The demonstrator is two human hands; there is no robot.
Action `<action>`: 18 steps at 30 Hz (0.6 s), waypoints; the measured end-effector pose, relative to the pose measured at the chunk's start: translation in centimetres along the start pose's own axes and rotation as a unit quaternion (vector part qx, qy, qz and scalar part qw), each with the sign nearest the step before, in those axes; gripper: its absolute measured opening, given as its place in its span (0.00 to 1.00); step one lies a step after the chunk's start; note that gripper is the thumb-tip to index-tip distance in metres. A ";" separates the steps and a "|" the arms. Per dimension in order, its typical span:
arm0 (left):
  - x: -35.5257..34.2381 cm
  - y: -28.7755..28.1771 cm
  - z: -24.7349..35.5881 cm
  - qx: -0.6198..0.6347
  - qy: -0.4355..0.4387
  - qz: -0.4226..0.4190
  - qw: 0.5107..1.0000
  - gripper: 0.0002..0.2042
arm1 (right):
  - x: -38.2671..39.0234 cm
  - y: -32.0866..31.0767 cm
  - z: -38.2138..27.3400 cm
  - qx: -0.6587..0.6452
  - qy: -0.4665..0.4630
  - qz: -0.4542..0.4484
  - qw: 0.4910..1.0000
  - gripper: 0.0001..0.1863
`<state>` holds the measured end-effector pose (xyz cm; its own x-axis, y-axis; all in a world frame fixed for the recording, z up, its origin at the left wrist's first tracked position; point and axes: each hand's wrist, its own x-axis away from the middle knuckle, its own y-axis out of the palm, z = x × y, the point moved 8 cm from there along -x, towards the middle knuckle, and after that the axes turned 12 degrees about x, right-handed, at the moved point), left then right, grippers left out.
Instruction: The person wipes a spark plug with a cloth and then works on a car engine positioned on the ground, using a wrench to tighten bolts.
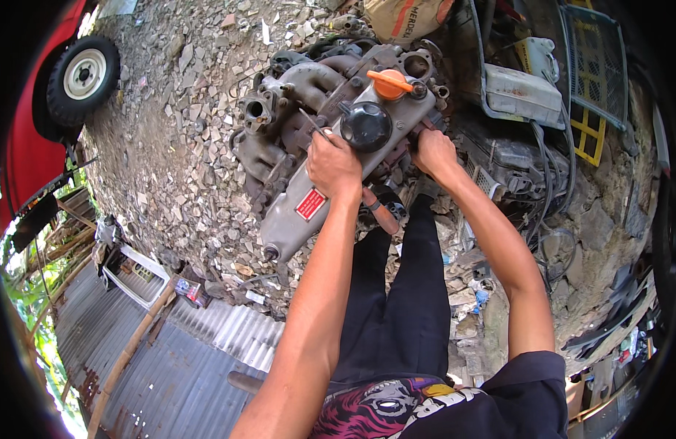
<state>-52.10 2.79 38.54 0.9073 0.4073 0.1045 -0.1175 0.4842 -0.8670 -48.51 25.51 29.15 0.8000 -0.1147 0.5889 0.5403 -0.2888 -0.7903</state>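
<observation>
A greasy engine [290,208] with a grey metal valve cover lies on the stony ground before me. On the cover sit an orange filler cap [390,84] and a round black part [365,126]. My left hand [334,167] is closed over the cover, beside the black part, with a thin metal rod [314,123] sticking out toward the manifold [308,80]. The rod's other end is hidden in my fist. My right hand [434,155] is curled against the engine's right side; its fingertips and whatever they grip are hidden. A brownish cylindrical piece [382,212] juts out below the cover.
Broken stones cover the ground [184,146]. A metal tank [523,94], cables and old parts crowd the right side. A sack [407,18] stands behind the engine. Corrugated sheets [162,366] lie at lower left; a red vehicle's wheel [84,75] is at far left.
</observation>
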 end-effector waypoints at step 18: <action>0.0 -0.1 0.1 0.003 0.010 0.008 1.000 0.12 | 2.5 5.2 2.4 -0.130 0.124 0.006 0.984 0.23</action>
<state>-52.11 2.86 38.66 0.9132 0.3994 0.0806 -0.1343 0.4819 -0.8659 -43.12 26.02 26.09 0.7007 -0.3389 0.6278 0.4201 -0.5153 -0.7470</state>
